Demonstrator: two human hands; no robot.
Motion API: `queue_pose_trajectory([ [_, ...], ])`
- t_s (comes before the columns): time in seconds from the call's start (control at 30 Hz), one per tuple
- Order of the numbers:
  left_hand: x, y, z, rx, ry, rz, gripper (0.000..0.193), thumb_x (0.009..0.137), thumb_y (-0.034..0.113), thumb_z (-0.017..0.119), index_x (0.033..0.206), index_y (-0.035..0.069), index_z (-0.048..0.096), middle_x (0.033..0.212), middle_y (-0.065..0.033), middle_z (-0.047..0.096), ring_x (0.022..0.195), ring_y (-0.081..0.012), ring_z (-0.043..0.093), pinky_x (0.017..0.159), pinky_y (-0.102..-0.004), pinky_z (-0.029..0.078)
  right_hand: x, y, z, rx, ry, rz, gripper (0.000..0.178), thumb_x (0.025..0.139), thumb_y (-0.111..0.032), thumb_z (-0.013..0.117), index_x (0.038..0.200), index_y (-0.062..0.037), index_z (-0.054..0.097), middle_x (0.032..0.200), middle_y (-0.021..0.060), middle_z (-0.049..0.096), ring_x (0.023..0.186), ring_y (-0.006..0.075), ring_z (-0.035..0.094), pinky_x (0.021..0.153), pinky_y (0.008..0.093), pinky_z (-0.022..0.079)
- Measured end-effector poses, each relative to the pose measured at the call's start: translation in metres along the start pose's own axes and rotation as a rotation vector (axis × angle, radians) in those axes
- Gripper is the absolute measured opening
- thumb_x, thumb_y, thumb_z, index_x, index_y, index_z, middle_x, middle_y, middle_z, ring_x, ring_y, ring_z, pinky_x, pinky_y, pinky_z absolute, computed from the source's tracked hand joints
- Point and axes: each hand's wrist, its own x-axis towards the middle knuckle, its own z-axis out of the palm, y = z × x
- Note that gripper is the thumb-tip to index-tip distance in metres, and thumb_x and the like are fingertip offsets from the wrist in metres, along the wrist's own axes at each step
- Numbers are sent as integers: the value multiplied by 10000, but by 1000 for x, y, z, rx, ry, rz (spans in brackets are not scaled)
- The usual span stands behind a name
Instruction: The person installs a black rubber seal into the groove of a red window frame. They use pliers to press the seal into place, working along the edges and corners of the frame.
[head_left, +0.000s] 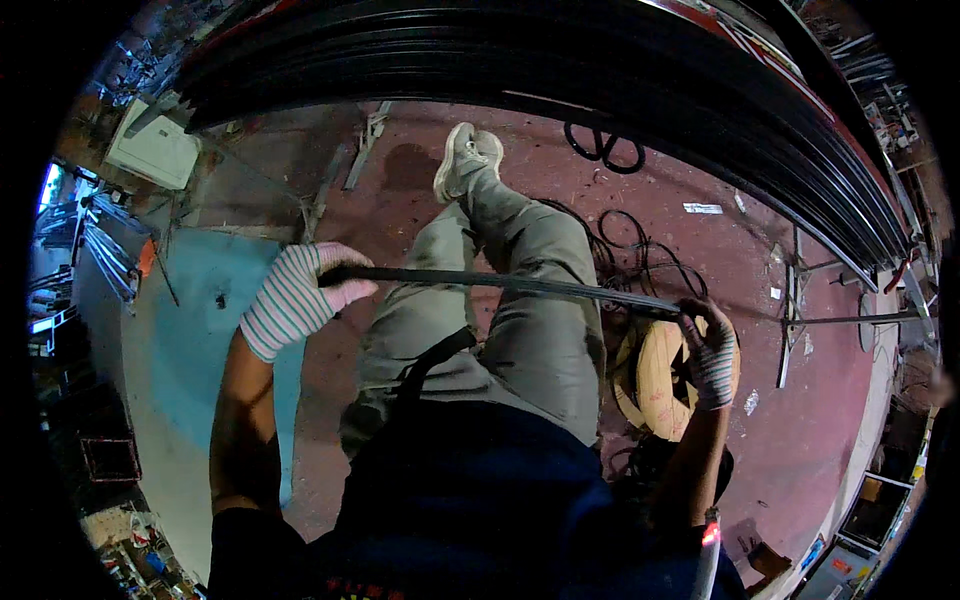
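Note:
A long, thin dark strip [500, 281] stretches level across my lap, held at both ends; what it is made of I cannot tell. My left hand [298, 297], in a striped fingerless glove, is closed round its left end with the thumb below. At the other end my right hand [708, 350], gloved the same way, pinches the strip between thumb and fingers. Under the strip are my legs in grey-green trousers [540, 245], the light shoes crossed at the ankles. Just left of my right hand lies a tan coil [655, 372] wrapped in tape or paper, partly hidden by the hand.
Long black bars [560, 75] lie stacked on supports across the far side. Black cable loops [640, 245] rest on the red floor [760, 250] to the right. A blue-green panel [215, 350] is at my left, and a pale box [152, 146] stands at the far left.

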Motion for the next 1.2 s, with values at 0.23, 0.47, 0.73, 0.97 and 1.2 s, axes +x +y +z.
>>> queue_pose_trajectory([
  [0.23,-5,-7,-39,75,56,-58,319,840,278,756,1025,20,725,907,-109,710,859,-200,669,790,-322,516,21,41,-22,-297,73,-165,163,879,14,652,1039,-3,679,951,69,664,925,168,606,875,298,473],
  [0.47,-15,-12,-66,268,137,-33,282,824,255,761,1012,47,729,959,-110,710,923,-257,676,839,-349,509,30,88,-43,-360,161,-79,130,849,12,691,966,-27,650,970,93,625,951,236,579,887,328,453],
  [0.73,-21,-18,-89,263,183,87,215,831,174,756,1002,47,731,882,-93,694,847,-210,664,772,-320,509,38,137,-54,-571,185,-139,141,819,-33,719,948,-60,671,964,104,658,962,292,590,870,387,465],
  [0.97,-16,5,-53,-268,348,161,158,771,42,759,906,42,677,902,-61,699,883,-167,660,798,-313,516,27,103,-26,-737,103,-204,172,802,-59,725,969,-57,682,994,129,669,988,323,613,909,396,475],
  [1.2,14,50,15,-767,135,326,216,767,1,775,938,43,649,917,-46,676,844,-121,638,767,-275,518,3,5,27,-438,36,-414,250,837,10,638,1086,-13,654,1110,155,640,1055,330,599,961,409,455],
])
